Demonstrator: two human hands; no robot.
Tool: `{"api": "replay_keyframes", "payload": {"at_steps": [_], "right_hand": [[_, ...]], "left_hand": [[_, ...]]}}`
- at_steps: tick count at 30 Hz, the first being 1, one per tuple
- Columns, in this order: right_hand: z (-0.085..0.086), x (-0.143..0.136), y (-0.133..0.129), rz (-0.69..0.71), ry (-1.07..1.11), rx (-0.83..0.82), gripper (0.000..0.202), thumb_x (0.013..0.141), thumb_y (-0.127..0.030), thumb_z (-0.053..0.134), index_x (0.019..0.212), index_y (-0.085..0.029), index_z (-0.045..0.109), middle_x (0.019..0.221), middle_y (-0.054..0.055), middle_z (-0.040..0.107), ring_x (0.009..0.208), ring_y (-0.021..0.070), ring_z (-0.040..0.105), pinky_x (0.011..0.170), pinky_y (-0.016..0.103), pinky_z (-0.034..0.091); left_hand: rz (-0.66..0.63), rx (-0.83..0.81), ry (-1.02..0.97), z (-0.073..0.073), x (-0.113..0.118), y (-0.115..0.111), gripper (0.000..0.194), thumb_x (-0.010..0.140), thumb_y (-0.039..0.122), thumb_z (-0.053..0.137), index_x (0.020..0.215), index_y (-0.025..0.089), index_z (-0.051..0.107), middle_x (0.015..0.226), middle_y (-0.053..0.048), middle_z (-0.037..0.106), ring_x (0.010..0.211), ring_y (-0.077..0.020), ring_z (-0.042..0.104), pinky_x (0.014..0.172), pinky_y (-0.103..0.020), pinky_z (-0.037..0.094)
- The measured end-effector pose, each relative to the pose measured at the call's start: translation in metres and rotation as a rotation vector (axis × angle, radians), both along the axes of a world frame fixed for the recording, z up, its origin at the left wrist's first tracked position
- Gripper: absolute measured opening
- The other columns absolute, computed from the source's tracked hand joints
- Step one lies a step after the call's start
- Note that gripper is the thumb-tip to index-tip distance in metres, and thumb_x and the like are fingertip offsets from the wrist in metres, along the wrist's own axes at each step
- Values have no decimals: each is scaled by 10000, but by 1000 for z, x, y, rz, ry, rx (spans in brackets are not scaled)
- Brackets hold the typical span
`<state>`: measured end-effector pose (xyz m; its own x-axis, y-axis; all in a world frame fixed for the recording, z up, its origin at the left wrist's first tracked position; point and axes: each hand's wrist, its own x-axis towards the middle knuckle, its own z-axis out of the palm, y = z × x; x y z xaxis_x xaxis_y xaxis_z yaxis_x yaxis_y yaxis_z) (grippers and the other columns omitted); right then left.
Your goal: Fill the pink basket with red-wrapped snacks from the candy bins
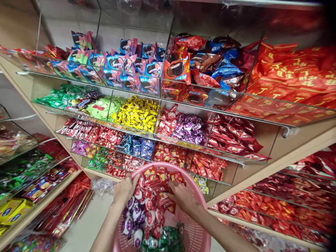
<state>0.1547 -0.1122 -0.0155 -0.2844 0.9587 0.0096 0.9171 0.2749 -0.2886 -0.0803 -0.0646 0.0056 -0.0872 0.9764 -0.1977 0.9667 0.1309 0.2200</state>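
A pink plastic basket (203, 224) holds red square packets (150, 175), red-and-white wrapped sweets (151, 217), purple-and-white ones (127, 224) and green ones (170, 238). At the basket's left rim is my left hand (125, 189), its thumb over the inner side and its fingers closed on the rim. My right hand (182, 196) reaches inside over the right rim, with its fingers at the red packets; whether it grips any of them cannot be made out.
Clear-fronted shelves (194, 148) of sorted sweets rise ahead, with red bags (288, 77) at upper right and yellow sweets (136, 113) mid-shelf. More stocked shelves flank both sides. Pale floor (89, 218) shows left of the basket.
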Motion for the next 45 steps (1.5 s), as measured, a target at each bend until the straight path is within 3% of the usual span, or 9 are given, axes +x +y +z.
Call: {"api": "replay_keyframes", "payload": {"at_steps": [4, 9, 15, 22, 28, 35, 41, 43, 45], "right_hand": [[21, 12, 13, -98, 57, 66, 239, 809, -403, 388, 812, -194, 504, 757, 52, 596, 657, 164, 548, 585, 245, 357], [41, 31, 66, -276, 262, 114, 217, 834, -295, 328, 801, -187, 513, 754, 47, 596, 629, 131, 537, 583, 217, 354], [13, 36, 128, -689, 344, -147, 148, 775, -252, 446, 736, -156, 552, 842, 124, 608, 709, 173, 577, 581, 239, 376], [-10, 43, 149, -819, 441, -342, 313, 745, -412, 483, 556, -169, 540, 506, 95, 581, 474, 185, 561, 478, 283, 414], [-9, 42, 145, -817, 567, -402, 267, 762, -362, 463, 589, -174, 539, 470, 63, 580, 451, 172, 561, 446, 265, 420], [11, 37, 123, -725, 707, -237, 157, 824, -289, 356, 771, -186, 462, 662, 44, 643, 575, 130, 604, 515, 206, 438], [38, 26, 65, -523, 650, 194, 329, 811, -491, 288, 718, -200, 410, 688, 56, 599, 665, 149, 582, 591, 228, 436], [37, 20, 38, -470, 765, 181, 341, 792, -526, 304, 710, -209, 397, 679, 45, 587, 655, 153, 583, 585, 240, 447], [29, 13, 13, -416, 945, 12, 330, 766, -537, 356, 699, -216, 393, 660, 28, 585, 640, 159, 593, 574, 258, 464]], "left_hand": [[1, 3, 8, 2, 1, 0, 621, 765, 601, 142, 990, 138, 490, 847, -151, 639, 804, -275, 594, 680, -351, 397], [13, -15, -13, 6, 2, -2, 628, 769, 590, 143, 1016, 128, 488, 865, -161, 634, 822, -284, 588, 685, -352, 394], [24, -27, -24, 8, 2, -3, 605, 771, 585, 152, 1009, 139, 484, 868, -162, 635, 821, -286, 589, 670, -350, 397], [23, -28, -35, 4, 0, 0, 613, 765, 595, 148, 1007, 145, 487, 854, -157, 635, 815, -284, 589, 667, -353, 397], [24, -31, -26, 6, 1, -1, 606, 767, 596, 139, 1000, 155, 483, 865, -156, 636, 817, -275, 591, 674, -358, 401], [23, -11, -14, 4, 1, -1, 617, 763, 600, 141, 999, 147, 487, 856, -148, 639, 811, -271, 594, 683, -353, 403], [13, -16, -11, 4, 1, 0, 631, 759, 608, 141, 1002, 140, 489, 853, -152, 640, 812, -277, 594, 685, -361, 406], [10, -11, -5, 5, 2, 0, 632, 760, 607, 140, 1007, 138, 484, 865, -156, 638, 815, -280, 593, 688, -364, 406], [10, -14, 1, 5, 2, 0, 635, 756, 613, 143, 1008, 140, 483, 866, -155, 638, 819, -279, 592, 688, -361, 406]]}}
